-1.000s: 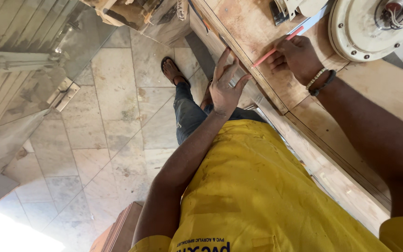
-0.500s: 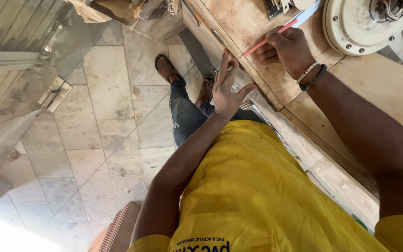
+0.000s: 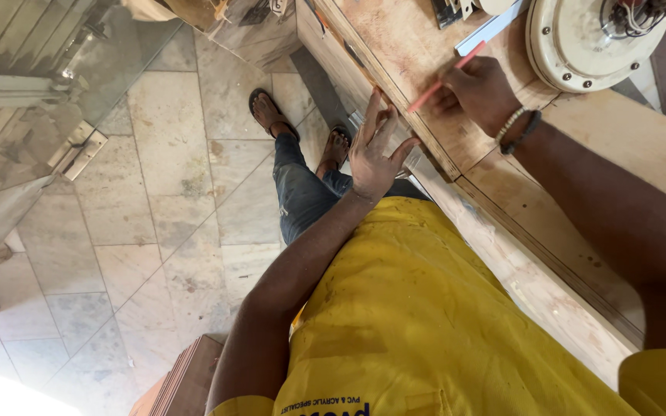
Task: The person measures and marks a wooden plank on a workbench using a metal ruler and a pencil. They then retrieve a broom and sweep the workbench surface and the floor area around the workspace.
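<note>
Leftmost, the left hand (image 3: 375, 150) spreads wide, fingers splayed flat against the edge of the wooden board (image 3: 418, 54); further right, the right hand (image 3: 478, 91) grips a red pencil (image 3: 435, 87) on that board; beyond sits a round cream disc (image 3: 580, 42).

The person's left hand (image 3: 375, 154) is spread open, palm down, fingers (image 3: 371, 115) splayed and pointing away from the body, forearm bare and extended. The right hand (image 3: 479, 92) is curled closed in a writing grip, wrist wearing beaded bracelets, arm reaching forward.
</note>
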